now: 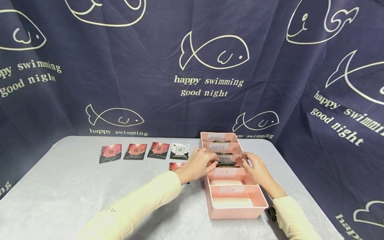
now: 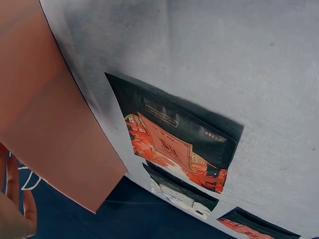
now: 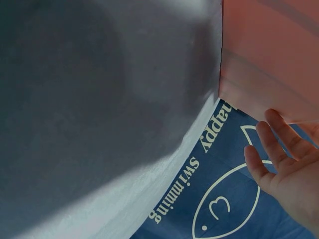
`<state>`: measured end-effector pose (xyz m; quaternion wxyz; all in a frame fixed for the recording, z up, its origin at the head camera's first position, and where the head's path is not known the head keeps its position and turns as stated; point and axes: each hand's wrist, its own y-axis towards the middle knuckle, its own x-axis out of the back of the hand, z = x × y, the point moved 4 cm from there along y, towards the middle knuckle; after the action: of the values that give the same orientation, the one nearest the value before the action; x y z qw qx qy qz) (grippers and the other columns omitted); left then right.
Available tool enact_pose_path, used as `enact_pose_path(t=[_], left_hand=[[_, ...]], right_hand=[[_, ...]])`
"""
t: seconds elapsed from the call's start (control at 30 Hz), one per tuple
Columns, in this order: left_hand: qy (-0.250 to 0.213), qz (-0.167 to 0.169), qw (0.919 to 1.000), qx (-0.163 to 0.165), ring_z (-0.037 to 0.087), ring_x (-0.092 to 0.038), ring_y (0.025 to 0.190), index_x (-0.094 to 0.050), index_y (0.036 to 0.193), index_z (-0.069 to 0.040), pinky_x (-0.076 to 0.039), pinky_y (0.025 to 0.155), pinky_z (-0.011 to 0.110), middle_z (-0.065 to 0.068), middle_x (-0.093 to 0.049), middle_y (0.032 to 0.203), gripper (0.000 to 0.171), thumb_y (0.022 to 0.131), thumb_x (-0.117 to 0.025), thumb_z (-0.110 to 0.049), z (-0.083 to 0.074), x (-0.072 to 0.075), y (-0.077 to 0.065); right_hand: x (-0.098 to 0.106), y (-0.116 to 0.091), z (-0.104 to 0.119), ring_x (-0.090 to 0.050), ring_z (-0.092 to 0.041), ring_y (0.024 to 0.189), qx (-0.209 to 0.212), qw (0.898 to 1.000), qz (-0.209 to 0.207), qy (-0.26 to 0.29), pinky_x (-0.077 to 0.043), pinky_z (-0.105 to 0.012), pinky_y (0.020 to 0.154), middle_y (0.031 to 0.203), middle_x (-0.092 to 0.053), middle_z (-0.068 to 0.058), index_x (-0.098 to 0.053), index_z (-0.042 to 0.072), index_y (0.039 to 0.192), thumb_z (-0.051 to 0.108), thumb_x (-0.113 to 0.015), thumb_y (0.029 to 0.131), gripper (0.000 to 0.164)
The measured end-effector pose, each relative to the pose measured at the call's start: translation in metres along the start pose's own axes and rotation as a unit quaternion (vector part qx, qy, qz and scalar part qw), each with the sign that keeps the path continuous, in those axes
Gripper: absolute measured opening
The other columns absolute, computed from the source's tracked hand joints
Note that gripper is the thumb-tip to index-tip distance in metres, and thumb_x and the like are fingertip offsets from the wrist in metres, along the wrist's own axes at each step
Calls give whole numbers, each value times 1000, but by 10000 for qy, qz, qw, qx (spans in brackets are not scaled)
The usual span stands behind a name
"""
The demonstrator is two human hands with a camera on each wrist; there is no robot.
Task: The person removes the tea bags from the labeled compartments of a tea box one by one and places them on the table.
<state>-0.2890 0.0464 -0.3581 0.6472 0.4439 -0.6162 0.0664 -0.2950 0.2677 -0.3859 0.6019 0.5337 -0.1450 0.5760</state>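
My left hand [image 1: 200,162] reaches over the left rim of a long pink divided box [image 1: 234,213]. Its thumb and fingers pinch the left end of a dark tea sachet [image 1: 226,163] in the middle compartment. At the right rim is my right hand [image 1: 256,168], its thumb just inside the wall and its fingers along the top. In the right wrist view, the fingers [image 3: 271,142] of that hand are loosely spread beside the pink wall. Its thumb is hidden there. The left wrist view shows only some left fingers [image 2: 12,184] above the box edge.
Red-and-black sachets [image 1: 135,152] and a white-and-black one [image 1: 179,151] lie in a row on the grey table [image 1: 75,200]. Another red sachet [image 1: 175,166] lies partly under my left forearm. White labels [image 1: 230,189] mark the box dividers. A patterned blue curtain [image 1: 150,83] hangs behind.
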Motion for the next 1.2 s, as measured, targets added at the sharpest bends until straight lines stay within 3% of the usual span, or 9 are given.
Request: enact_pose_path(t=[0.37,0.63,0.93,1.2], left_hand=[[60,-691,9975,153,10,-52,74,-62,80,-23,-31,63,27,-13,-58,65,8,85,-57,-25,4,12,4],[-241,-1151,9928,228,10,-54,76,-67,87,-22,-38,67,30,-12,-68,79,9,84,-59,-21,7,29,11],[-307,-1400,9892,295,8,-50,70,-68,84,-22,-35,65,28,-13,-62,68,9,83,-59,-19,9,50,15],[-395,-1300,9900,383,9,-54,73,-68,87,-22,-38,66,30,-13,-63,69,11,84,-58,-19,11,71,8]], right_hand=[[0,1,-1,-53,-29,87,118,9998,-147,-89,-40,-47,79,91,-60,-12,-59,-1,108,6,-52,86,23],[0,2,-1,-54,-28,87,216,9995,-222,-48,-40,-46,79,92,-61,-12,-59,0,106,5,-53,85,22],[0,2,0,-54,-31,93,150,9998,-110,32,-39,-48,82,98,-62,-14,-59,-2,109,6,-52,88,24],[0,1,1,-55,-30,92,144,9998,-161,-11,-40,-48,82,98,-62,-14,-59,-1,109,6,-52,88,24]])
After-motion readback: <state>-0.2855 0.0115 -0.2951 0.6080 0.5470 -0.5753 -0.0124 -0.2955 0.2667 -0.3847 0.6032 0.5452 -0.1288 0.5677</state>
